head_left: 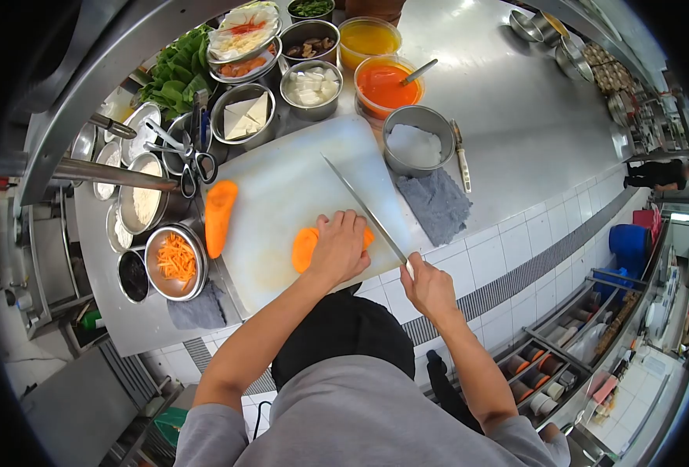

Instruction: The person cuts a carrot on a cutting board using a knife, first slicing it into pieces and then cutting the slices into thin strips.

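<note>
My left hand (338,247) presses down on a cut carrot (304,247) on the white cutting board (270,183), its fingers curled over the top. Orange shows on both sides of that hand; the part under the palm is hidden. In my right hand (430,288) is the handle of a long kitchen knife (364,205). The blade slants up and left across the board, just right of the carrot. A larger piece of carrot (220,218) lies along the board's left edge.
Left of the board stand a bowl of shredded carrot (176,261) and scissors (193,159). Behind it are tofu (246,117), orange sauce (387,84) and other tubs. A metal pot (418,140), grey cloth (435,204) and thermometer-like tool (462,159) lie right. A person (660,174) stands far right.
</note>
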The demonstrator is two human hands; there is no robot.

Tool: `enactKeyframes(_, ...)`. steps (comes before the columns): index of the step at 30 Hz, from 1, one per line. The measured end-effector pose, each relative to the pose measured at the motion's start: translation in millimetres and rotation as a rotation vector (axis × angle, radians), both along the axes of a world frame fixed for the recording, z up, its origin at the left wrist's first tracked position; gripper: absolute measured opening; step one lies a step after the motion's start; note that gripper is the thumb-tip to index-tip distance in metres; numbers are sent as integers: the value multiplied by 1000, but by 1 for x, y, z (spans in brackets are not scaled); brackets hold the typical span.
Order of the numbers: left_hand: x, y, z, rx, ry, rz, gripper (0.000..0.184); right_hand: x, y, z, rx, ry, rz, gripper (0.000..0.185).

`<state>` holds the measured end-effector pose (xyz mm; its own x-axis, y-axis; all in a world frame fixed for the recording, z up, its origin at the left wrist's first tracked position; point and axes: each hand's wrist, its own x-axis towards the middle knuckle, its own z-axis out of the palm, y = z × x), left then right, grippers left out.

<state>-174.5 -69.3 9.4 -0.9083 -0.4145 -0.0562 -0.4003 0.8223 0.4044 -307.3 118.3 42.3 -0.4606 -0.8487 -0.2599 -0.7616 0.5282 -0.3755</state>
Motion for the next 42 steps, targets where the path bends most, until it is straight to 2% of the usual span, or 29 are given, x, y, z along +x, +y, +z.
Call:
enactKeyframes(6, 0, -2, -3, -31, 9, 54, 50, 2, 2, -4, -14, -3, -8, 24)
enactKeyframes(12, 8, 2, 2, -60, 96, -32, 62, 4, 1, -2, -28, -14, -28, 21)
enactKeyframes(14, 12, 12, -7, -210, 91, -15, 63, 5, 1, -1, -32, -12, -26, 22)
enactKeyframes(17, 15, 20, -18, -283, 107, -19, 58, 6, 1, -4, -19, -6, -20, 23)
enactKeyframes(24, 19, 15, -4, -269, 106, -48, 56, 9, 1, -4, 12, 22, -34, 25)
enactKeyframes(26, 24, 8, 17, -76, 184, -57, 54, 9, 1, -3, -7, 7, -34, 26)
enactKeyframes(27, 31, -1, 18, -74, 182, -56, 54, 9, 2, -2, -24, -7, -37, 27)
enactKeyframes(29, 51, -28, 17, 114, 271, -210, 51, 10, 4, 2, -39, -22, -40, 26)
enactKeyframes(30, 58, -32, 10, 114, 272, -206, 51, 11, 4, 5, -56, -35, -42, 26)
enactKeyframes(32, 69, -34, -14, -36, 135, -359, 50, 12, -1, 11, -18, -28, -34, 26)
enactKeyframes(35, 71, -28, -27, -14, 118, -304, 50, 15, -15, 15, 30, -14, -21, 25)
enactKeyframes(39, 71, -29, -18, 26, 117, -298, 49, 19, -39, 11, 40, 28, 12, 24)
enactKeyframes(42, 71, -27, -5, -86, 214, -264, 48, 22, -44, 13, -8, 39, 40, 23)
